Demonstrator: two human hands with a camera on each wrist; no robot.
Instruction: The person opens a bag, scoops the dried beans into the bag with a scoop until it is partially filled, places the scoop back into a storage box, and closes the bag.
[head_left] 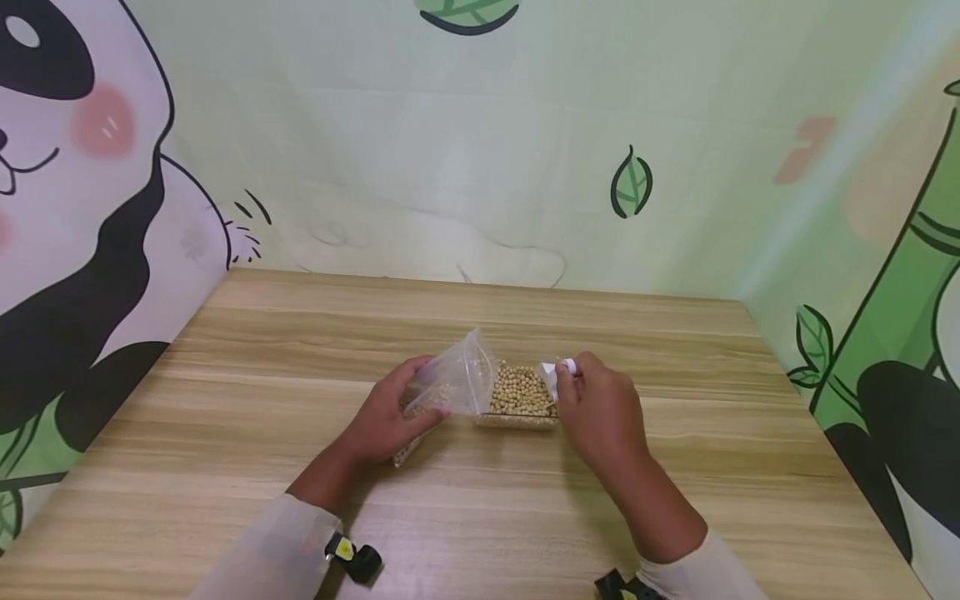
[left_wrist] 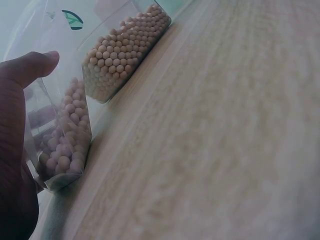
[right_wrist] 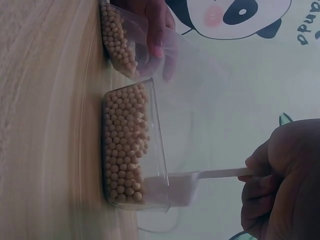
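Observation:
My left hand (head_left: 386,417) grips a clear plastic bag (head_left: 459,375) with round tan beans in its lower part. The bag's mouth leans toward a clear rectangular container (head_left: 517,422), close to its left side. More of the same beans (head_left: 521,387) fill much of that container, which stands on the table. On its right side, my right hand (head_left: 606,415) pinches the thin handle of a white scoop (right_wrist: 184,190). In the right wrist view the scoop's end dips inside the container, against the beans. Whether beans lie in the scoop cannot be made out.
A wood-grain table (head_left: 300,333) bears everything. Behind it rises a pale green wall (head_left: 360,167) painted with pandas and leaves. Small black devices (head_left: 363,562) are worn at both wrists, over light sleeves (head_left: 270,550).

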